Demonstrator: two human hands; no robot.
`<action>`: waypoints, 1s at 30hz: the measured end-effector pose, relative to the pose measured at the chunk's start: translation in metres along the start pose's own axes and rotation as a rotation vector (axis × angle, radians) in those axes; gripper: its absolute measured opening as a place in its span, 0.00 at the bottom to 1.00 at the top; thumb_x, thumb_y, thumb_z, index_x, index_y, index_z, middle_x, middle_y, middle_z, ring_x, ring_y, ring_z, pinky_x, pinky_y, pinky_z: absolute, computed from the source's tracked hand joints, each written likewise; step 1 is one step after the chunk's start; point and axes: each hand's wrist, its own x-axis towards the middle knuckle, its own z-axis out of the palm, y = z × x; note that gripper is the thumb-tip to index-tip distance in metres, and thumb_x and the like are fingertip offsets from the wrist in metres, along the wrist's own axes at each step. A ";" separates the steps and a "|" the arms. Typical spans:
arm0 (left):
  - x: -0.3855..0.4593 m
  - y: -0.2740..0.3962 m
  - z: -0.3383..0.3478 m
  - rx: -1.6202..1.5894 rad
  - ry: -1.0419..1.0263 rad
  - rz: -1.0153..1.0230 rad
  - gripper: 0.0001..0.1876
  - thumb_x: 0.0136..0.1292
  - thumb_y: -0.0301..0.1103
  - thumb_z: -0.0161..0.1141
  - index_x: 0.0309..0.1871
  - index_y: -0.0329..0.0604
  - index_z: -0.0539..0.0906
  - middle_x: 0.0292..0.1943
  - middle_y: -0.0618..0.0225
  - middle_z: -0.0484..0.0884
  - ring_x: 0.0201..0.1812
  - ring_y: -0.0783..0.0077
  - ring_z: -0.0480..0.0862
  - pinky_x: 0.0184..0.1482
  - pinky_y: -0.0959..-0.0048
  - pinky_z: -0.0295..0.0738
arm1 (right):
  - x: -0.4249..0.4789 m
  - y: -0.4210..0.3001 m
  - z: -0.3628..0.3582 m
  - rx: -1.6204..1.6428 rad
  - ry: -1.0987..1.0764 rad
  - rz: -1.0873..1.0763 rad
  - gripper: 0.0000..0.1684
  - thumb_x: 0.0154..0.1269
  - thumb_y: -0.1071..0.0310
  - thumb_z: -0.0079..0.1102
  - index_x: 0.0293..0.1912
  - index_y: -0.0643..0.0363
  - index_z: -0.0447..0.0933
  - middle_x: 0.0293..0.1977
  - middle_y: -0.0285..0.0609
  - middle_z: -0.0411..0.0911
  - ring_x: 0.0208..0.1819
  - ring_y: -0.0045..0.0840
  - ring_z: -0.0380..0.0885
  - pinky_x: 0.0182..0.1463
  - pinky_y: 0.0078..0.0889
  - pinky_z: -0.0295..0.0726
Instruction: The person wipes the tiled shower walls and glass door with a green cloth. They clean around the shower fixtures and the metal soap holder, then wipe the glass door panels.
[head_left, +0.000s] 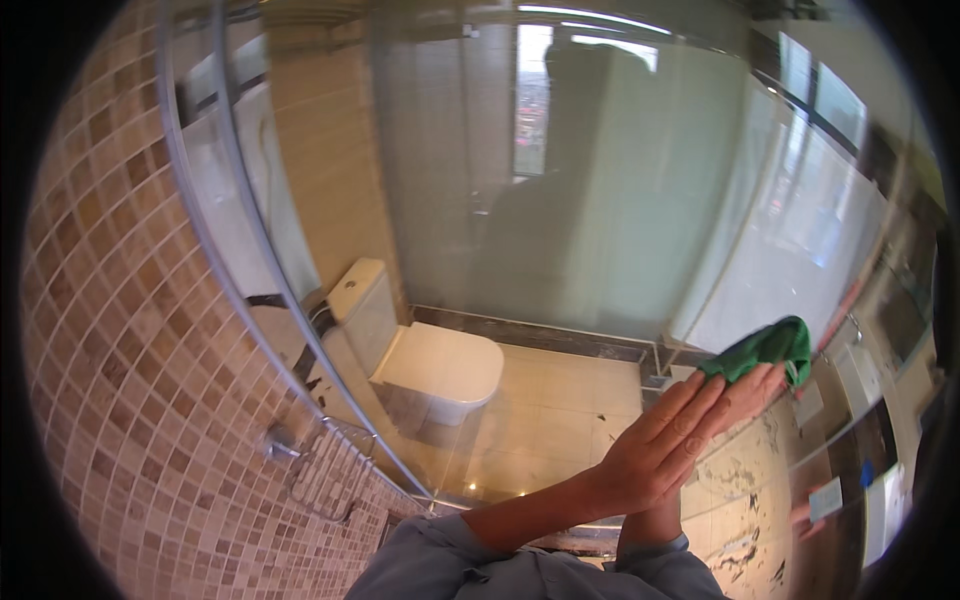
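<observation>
A crumpled green cloth (772, 347) is pressed under my hands at the right, against what looks like a clear glass surface. My left hand (664, 442) reaches across from the left, its fingers stretched out close together and their tips at the cloth's lower edge. Partly behind it, my right hand (754, 394) has its fingers on the cloth; its palm is mostly hidden by my left hand. Both grey sleeves show at the bottom edge.
A white toilet (450, 367) with its lid down stands beyond, before a frosted glass panel (637, 210). At left are a mosaic-tiled wall (150, 337), a metal-framed glass edge (262, 240) and a wire rack (330, 472). Reflections crowd the right side. Dark marks spot the lower right.
</observation>
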 end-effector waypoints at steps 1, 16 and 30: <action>-0.003 -0.004 -0.007 0.036 0.025 -0.007 0.25 0.64 0.27 0.53 0.64 0.21 0.72 0.66 0.38 0.71 0.68 0.40 0.71 0.70 0.53 0.67 | 0.003 -0.020 0.002 -0.027 -0.051 0.073 0.27 0.76 0.58 0.46 0.66 0.65 0.66 0.60 0.63 0.70 0.58 0.57 0.72 0.57 0.52 0.72; -0.077 -0.049 -0.133 0.542 0.411 -0.291 0.32 0.67 0.42 0.55 0.64 0.20 0.69 0.64 0.36 0.70 0.63 0.36 0.71 0.65 0.44 0.61 | 0.033 -0.271 0.006 0.281 -0.284 -0.283 0.20 0.70 0.60 0.49 0.57 0.51 0.79 0.60 0.49 0.75 0.62 0.44 0.72 0.66 0.54 0.63; -0.099 -0.048 -0.161 0.519 0.298 -0.386 0.39 0.72 0.52 0.48 0.68 0.16 0.62 0.68 0.34 0.65 0.68 0.33 0.65 0.69 0.43 0.53 | 0.068 -0.312 0.018 0.333 -0.328 -0.286 0.32 0.55 0.63 0.60 0.61 0.60 0.74 0.63 0.53 0.69 0.67 0.48 0.65 0.69 0.57 0.58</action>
